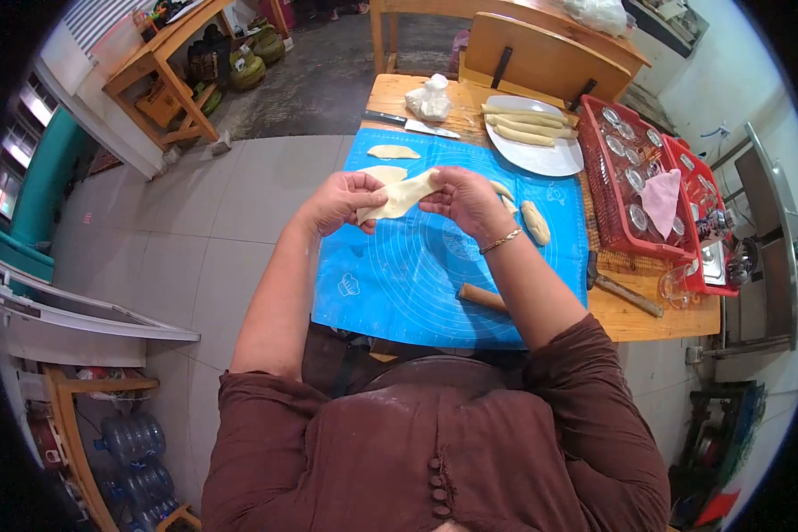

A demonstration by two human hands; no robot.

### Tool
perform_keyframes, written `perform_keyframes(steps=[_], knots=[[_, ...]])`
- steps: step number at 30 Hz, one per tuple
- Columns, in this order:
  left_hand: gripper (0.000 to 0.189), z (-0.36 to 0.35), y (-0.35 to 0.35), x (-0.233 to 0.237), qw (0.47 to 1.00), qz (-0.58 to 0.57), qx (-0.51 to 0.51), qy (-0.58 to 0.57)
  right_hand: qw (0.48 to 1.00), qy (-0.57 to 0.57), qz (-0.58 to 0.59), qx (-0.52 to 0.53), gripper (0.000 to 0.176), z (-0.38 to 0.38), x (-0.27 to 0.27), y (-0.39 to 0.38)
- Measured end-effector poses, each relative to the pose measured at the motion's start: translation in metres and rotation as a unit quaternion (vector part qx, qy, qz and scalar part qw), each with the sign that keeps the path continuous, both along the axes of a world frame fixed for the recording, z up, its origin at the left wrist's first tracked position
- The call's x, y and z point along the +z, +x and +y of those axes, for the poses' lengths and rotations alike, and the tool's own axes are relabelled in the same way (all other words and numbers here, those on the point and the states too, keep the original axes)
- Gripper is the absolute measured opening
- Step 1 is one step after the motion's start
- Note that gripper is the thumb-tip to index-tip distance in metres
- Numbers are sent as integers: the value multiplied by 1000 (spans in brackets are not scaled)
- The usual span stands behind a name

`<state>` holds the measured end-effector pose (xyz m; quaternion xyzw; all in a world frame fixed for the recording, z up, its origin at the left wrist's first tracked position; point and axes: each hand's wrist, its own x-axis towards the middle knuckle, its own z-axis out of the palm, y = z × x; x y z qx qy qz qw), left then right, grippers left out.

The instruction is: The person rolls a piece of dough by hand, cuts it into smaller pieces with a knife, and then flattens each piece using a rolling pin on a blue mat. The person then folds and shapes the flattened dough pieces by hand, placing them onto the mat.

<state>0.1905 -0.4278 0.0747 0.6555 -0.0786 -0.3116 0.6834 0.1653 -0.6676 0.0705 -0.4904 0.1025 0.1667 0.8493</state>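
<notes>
A flat, pale sheet of dough [401,197] is stretched in the air between my two hands over a blue baking mat [399,284]. My left hand [348,200] pinches its left end, and my right hand [463,199] grips the upper right end. Behind it, another flat dough piece [386,173] lies on the mat, with a smaller flat piece [394,152] farther back. Right of my right wrist rests a thick dough lump [535,222], beside smaller bits partly hidden by my hand. A wooden rolling pin [482,297] lies partly under my right forearm.
At the back stand a knife [412,124], a tied plastic bag [429,98] and a white plate [541,160] with several dough rolls. On the right, a red basket [607,199] holds several glasses and a pink cloth [661,202]. A wooden-handled tool [627,293] lies near the table's right edge.
</notes>
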Motion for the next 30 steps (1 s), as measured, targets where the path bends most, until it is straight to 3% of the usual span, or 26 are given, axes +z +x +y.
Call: perform_keyframes(steps=[4,11,15,20,25,29,30], knots=[[27,9,3,-9,997,26,12,71,997,-47,47,-25,33,18,-21,5],[29,19,29,-3,989,6,-13,145,996,-76,27,29,42,34,-26,13],[32,12,38,-2,975,9,-48,215,992,-124,25,13,42,35,-30,13],[40,4,42,-7,950,1,-69,304,963,-264,-23,39,37,27,-47,16],[43,3,42,-16,932,-56,-38,357,956,-290,-28,29,37,25,-53,17],[41,9,40,-22,944,-53,-5,326,966,-257,-20,20,39,26,-48,15],[40,13,41,-26,964,-57,13,259,966,-256,-20,19,39,27,-43,13]])
